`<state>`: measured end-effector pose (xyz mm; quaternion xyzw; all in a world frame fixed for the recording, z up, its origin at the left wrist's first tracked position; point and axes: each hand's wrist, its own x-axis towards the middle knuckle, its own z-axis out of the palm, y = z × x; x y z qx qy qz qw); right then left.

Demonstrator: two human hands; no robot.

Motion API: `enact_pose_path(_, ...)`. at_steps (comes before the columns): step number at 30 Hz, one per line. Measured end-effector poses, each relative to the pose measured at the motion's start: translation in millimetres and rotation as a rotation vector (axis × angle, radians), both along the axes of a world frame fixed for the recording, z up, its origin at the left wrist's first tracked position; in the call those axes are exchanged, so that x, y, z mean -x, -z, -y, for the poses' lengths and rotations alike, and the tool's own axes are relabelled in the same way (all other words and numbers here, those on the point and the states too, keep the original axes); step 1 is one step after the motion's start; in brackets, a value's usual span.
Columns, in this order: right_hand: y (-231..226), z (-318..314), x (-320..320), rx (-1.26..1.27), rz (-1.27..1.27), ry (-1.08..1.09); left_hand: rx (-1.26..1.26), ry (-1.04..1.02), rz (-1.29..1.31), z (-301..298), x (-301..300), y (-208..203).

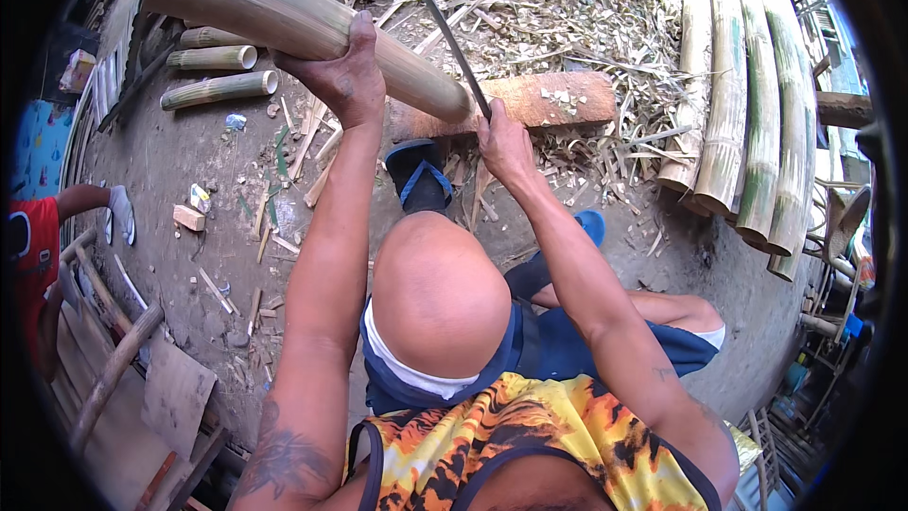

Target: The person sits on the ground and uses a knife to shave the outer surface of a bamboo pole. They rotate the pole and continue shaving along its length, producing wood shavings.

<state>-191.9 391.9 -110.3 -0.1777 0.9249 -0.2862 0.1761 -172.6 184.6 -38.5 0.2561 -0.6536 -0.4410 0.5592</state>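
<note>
A thick pale bamboo pole (251, 2) slants from the upper left down toward the middle. My left hand (342, 80) is closed round its side, thumb over the top, most fingers hidden beneath. The pole's lower end meets a reddish-brown wooden block (558, 99) with small chips on it. In my right hand (509, 144) is the handle of a long-bladed knife (457, 49), the hand closed round it. Its dark blade points up and away, beside the pole's lower end. The handle is mostly hidden by my fingers.
Shavings and split strips (596, 14) cover the ground beyond the block. Long bamboo poles (728, 85) lie at the right; short bamboo pieces (219, 89) lie at the left. A brick chunk (189, 218) sits nearer. Another person's red-shirted side (33, 246) shows at far left.
</note>
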Motion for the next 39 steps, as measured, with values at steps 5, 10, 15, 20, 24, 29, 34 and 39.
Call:
enact_pose_path(5, -2, -6, -7, 0.531, -0.349, -0.021, -0.006, 0.004, 0.000, -4, -1, 1)
enact_pose_path(10, 29, -6, -12, -0.140, 0.016, 0.058, -0.026, 0.013, -0.010, -4, -2, -1)
enact_pose_path(15, 17, -19, -2, 0.107, -0.037, 0.088, -0.024, 0.039, -0.011, -1, -10, 1)
enact_pose_path(20, -9, -16, -7, 0.460, -0.307, 0.026, -0.079, 0.119, -0.015, 8, -17, 7)
enact_pose_path(24, 11, -10, -7, 0.086, -0.105, 0.000, -0.069, 0.110, 0.028, 10, -20, 7)
enact_pose_path(29, 18, -19, -4, -0.051, 0.078, 0.040, -0.050, 0.096, -0.016, 10, -21, 8)
enact_pose_path(34, -2, -23, -15, 0.418, -0.230, 0.003, -0.048, 0.123, 0.006, 20, -29, 13)
enact_pose_path(39, 18, -14, -4, 0.039, -0.080, -0.053, -0.083, 0.146, 0.007, 27, -36, 21)
